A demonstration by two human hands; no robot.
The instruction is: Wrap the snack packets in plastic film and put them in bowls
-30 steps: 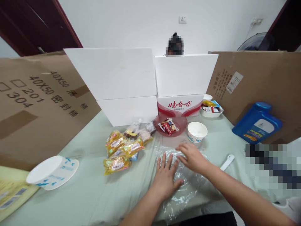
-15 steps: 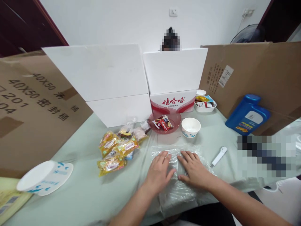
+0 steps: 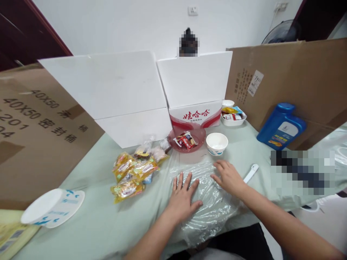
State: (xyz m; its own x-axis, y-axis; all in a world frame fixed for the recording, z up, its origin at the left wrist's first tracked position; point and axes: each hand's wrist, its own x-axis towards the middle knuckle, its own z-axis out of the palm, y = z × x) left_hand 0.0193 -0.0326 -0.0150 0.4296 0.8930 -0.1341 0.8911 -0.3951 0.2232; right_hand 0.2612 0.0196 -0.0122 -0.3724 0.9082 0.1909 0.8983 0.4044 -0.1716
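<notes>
A clear plastic bag [image 3: 214,209] lies flat on the pale green tablecloth [image 3: 103,224] at the near edge. My left hand [image 3: 183,196] rests flat on the bag's left part, fingers spread. My right hand [image 3: 228,177] lies on the bag's upper right part, fingers stretched out and slightly curled. Neither hand holds anything. Just beyond the bag stand a white paper bowl [image 3: 217,143] and a red plastic dish [image 3: 187,139] with wrapped snacks in it.
Yellow snack packets [image 3: 132,171] lie in a pile to the left. A white clip [image 3: 251,173] sits to the right, a blue bottle [image 3: 281,126] beyond it. Cardboard and white foam boards [image 3: 114,90] wall the table. An overturned white bowl [image 3: 51,207] is at the left. A person sits behind the boards.
My hands have moved apart on the bag: the right one slid up and to the right, the left one stayed pressing flat. The view has drifted to the right.
</notes>
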